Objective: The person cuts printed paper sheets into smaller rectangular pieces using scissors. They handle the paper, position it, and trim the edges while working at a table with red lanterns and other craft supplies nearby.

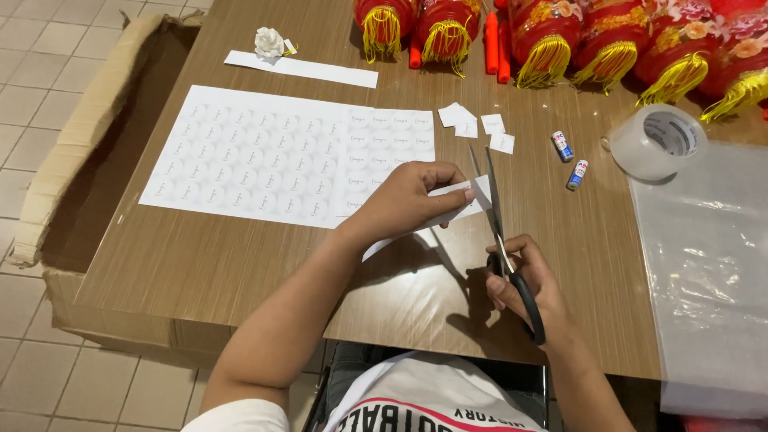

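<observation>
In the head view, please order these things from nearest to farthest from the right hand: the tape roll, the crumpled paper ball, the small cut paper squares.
From the right hand, which holds the scissors:
1. Small cut paper squares, straight ahead on the table, beyond the scissor tips.
2. Tape roll, ahead and to the right; only slightly farther than the squares.
3. Crumpled paper ball, far ahead on the left, near the table's far edge.

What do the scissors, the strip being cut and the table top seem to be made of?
Scissors: thin grey blades, probably steel; glossy black handles, likely plastic. Strip in the left hand: flat matte white, apparently paper, like the printed sheet. Table: brown wood-grain pattern with soft sheen, perhaps laminate rather than solid wood.
</observation>
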